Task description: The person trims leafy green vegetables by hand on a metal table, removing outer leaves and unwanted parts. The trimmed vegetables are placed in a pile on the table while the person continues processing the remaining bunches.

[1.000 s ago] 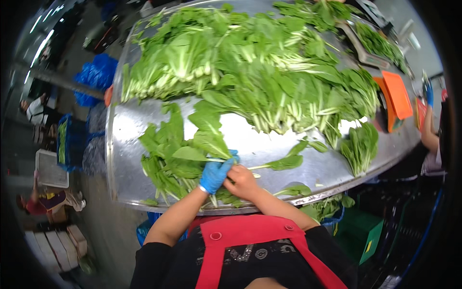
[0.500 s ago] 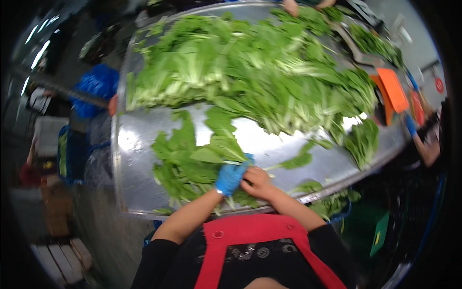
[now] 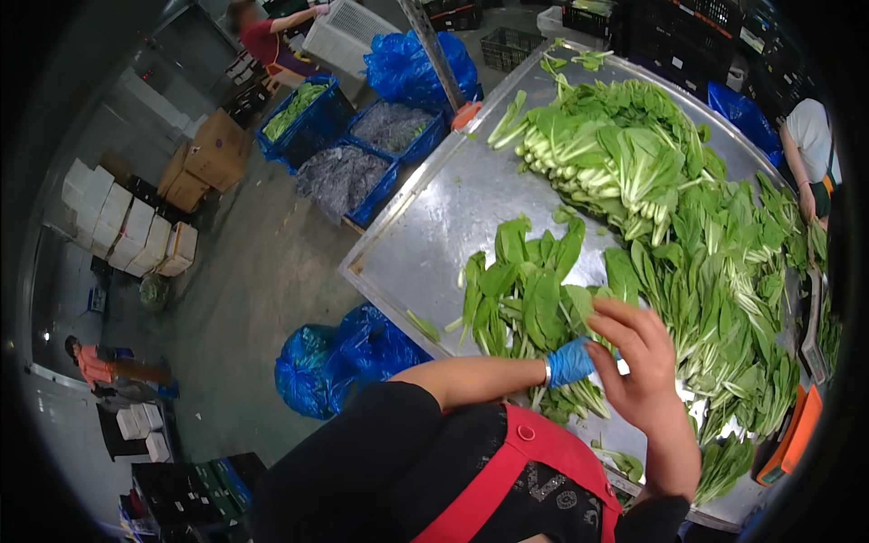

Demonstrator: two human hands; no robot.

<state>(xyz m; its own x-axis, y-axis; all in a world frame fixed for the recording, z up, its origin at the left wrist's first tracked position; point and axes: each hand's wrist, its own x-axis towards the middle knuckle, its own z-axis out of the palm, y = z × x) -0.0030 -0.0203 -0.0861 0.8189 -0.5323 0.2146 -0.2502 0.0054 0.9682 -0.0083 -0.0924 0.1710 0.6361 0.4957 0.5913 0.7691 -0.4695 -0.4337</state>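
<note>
My left hand (image 3: 569, 363), in a blue glove, lies among loose leafy greens (image 3: 536, 299) near the table's front edge. Its fingers are mostly hidden behind my right hand, so what it holds does not show. Bare and raised just beside it, my right hand (image 3: 639, 369) is open, its fingers apart and slightly curved, with no greens visible in it. Beyond my hands, a thick heap of greens with pale stalks (image 3: 625, 163) covers the far part of the metal table (image 3: 453, 235). More greens (image 3: 724, 281) are spread along the right side.
An orange plastic piece (image 3: 794, 433) sits at the table's right. Blue bags (image 3: 348, 357) lie on the floor by the near left edge. Blue-lined crates (image 3: 308, 113) stand past the left side. One person (image 3: 272, 36) holds a pale crate; another (image 3: 808, 149) stands at the far right.
The view has swung left, showing more floor and crates. My right hand has lifted away from my left hand and its fingers have spread.
</note>
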